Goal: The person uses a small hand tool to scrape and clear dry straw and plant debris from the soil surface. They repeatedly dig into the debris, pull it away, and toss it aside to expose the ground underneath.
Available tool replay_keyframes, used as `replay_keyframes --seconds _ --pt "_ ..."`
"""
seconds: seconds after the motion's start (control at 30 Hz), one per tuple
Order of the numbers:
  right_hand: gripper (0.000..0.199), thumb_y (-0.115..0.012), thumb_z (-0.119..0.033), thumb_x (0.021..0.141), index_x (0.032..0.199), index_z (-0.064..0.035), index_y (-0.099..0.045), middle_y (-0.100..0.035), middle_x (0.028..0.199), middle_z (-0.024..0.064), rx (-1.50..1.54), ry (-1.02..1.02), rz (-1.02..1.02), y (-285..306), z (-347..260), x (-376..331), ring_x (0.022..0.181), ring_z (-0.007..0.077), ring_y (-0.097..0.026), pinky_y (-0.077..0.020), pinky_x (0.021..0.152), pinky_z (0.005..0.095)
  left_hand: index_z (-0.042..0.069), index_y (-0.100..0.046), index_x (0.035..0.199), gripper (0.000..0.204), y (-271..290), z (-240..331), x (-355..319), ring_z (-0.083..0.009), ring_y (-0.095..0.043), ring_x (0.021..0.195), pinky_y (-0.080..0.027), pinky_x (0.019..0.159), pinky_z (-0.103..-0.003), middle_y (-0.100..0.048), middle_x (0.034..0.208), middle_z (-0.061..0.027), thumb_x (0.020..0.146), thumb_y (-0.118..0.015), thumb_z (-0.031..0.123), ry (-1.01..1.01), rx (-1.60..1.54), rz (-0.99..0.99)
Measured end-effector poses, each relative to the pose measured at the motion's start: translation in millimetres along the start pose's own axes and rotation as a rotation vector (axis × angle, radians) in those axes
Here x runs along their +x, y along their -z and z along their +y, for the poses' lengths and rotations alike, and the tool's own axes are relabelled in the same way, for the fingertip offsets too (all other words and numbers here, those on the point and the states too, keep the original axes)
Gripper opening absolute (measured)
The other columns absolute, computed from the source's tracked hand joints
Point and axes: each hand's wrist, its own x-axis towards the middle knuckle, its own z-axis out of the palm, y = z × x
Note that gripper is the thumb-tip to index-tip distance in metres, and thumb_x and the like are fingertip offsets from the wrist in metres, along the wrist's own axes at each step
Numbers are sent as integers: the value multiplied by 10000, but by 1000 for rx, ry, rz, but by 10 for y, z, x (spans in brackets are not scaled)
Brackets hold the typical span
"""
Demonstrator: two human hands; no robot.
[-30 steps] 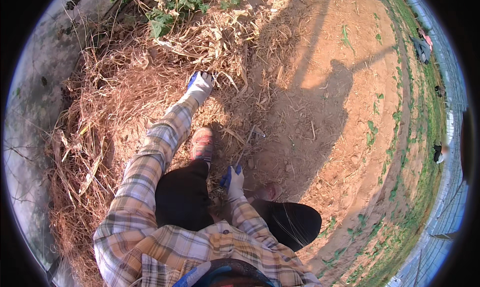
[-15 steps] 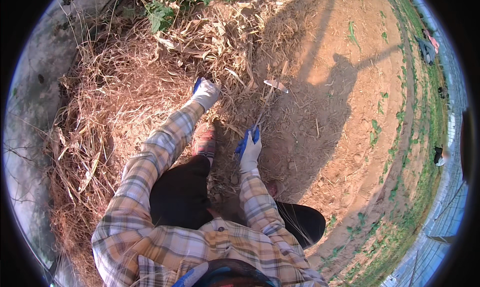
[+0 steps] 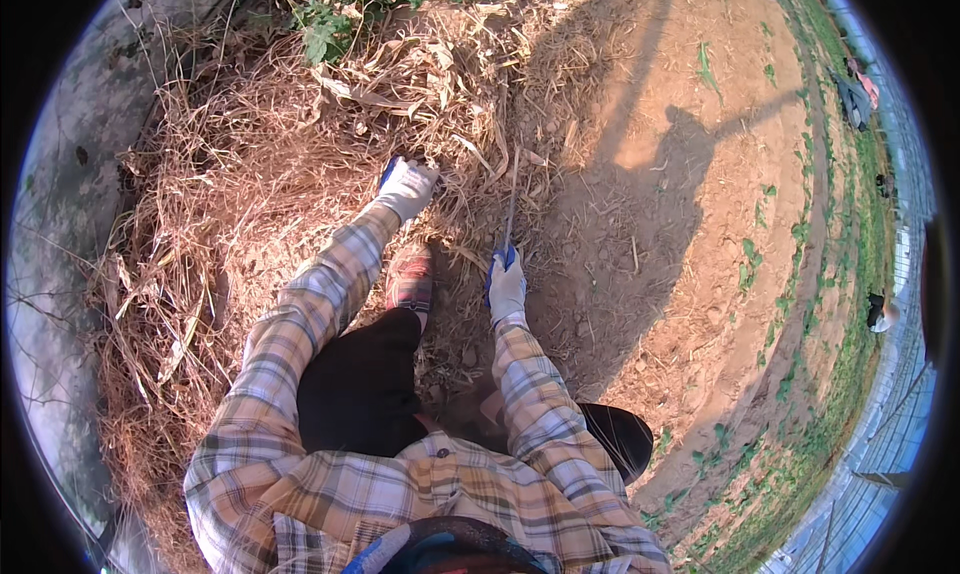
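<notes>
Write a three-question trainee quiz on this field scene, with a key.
1. True or false: the right hand grips a thin tool.
2. What does the left hand touch? A) bare soil B) dry straw C) a bucket
3. Fill in: both hands wear white ____.

Key: 1 true; 2 B; 3 gloves.
</notes>
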Motion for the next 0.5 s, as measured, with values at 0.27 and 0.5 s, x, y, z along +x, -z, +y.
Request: replay_keyframes --seconds 0.27,0.5 --pt "416 -499 -297 902 1265 -99 -450 -636 992 166 13 -27 -14 77 229 -853 908 361 -599 -461 754 427 63 -421 1294 460 -149 -106 -34 -252 -503 1059 -309 978 -420 -585 1042 -113 854 -452 192 -49 80 -24" --pt "418 -524 -231 899 1271 -55 -458 -641 1023 142 209 -38 -38 -5 274 -1023 923 299 -619 -466 779 371 61 -419 1289 489 -249 -197 -103 -267 -503 1029 -323 958 -425 -573 1042 -111 839 -490 238 -84 11 200"
